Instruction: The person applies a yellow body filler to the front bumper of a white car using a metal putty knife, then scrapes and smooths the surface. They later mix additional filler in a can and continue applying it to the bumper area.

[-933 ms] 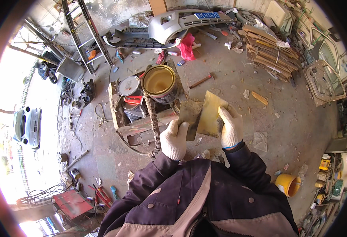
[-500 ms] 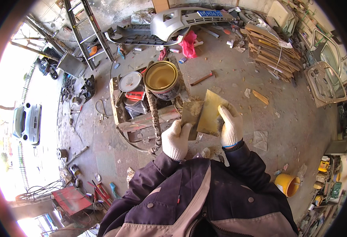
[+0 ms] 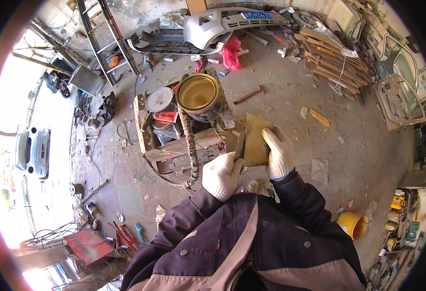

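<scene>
My left hand (image 3: pixel 221 175), in a white knit glove, is closed round a thin scraper plate (image 3: pixel 240 145), now seen almost edge-on. The scraper leans against the left side of a rectangular yellowish putty plate (image 3: pixel 256 139). My right hand (image 3: pixel 280 153), gloved in the same way, grips that plate by its right edge, thumb on its face. The plate's surface looks smeared. Beyond my left hand stands an open can (image 3: pixel 198 97) with tan paste in it. A lidded can (image 3: pixel 159 100) and a red packet (image 3: pixel 166 117) are beside it.
The cans rest on a low metal frame (image 3: pixel 174 153) wrapped with a thick hose (image 3: pixel 188 140). A hammer (image 3: pixel 248 95) lies on the floor beyond my hands. Farther off are a silver bumper (image 3: pixel 205 30), a ladder (image 3: pixel 104 41) and stacked cardboard (image 3: pixel 332 63). A yellow bucket (image 3: pixel 351 224) is at right.
My left hand has moved a little right and turned the scraper from face-on to nearly edge-on against the putty plate. My right hand has shifted slightly left, with the plate more upright.
</scene>
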The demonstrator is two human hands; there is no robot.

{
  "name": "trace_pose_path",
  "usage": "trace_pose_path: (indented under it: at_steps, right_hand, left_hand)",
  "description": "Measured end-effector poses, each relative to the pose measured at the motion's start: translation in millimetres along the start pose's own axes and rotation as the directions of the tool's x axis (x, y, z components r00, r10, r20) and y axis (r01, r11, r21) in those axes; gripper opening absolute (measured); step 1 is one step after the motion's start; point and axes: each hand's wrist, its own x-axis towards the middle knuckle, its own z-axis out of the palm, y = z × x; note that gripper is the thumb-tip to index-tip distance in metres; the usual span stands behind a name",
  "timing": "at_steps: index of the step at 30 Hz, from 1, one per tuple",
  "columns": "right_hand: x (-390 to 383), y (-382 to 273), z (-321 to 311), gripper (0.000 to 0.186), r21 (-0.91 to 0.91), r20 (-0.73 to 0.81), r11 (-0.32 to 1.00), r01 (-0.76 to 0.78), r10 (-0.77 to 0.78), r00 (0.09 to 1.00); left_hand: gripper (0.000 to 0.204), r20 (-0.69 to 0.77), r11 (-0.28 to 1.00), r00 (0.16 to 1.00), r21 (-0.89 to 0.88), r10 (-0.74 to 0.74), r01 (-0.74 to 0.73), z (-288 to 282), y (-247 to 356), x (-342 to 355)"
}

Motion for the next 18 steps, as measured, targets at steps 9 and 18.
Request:
trace_pose_path:
  at_steps: [9, 18]
  right_hand:
    - [2, 4, -8, 0.019, -0.049, 0.157, 0.999, 0.0, 0.008, 0.988]
    - [22, -9, -30, 0.015, 0.041, -0.07, 0.999, 0.027, -0.024, 0.997]
  left_hand:
    - [0.019, 0.261, 0.957, 0.957, 0.225, 0.122, -0.184, -7, -20, 6]
    - [0.016, 0.157, 0.884, 0.921, -0.262, -0.358, 0.388, -11, -29, 2]
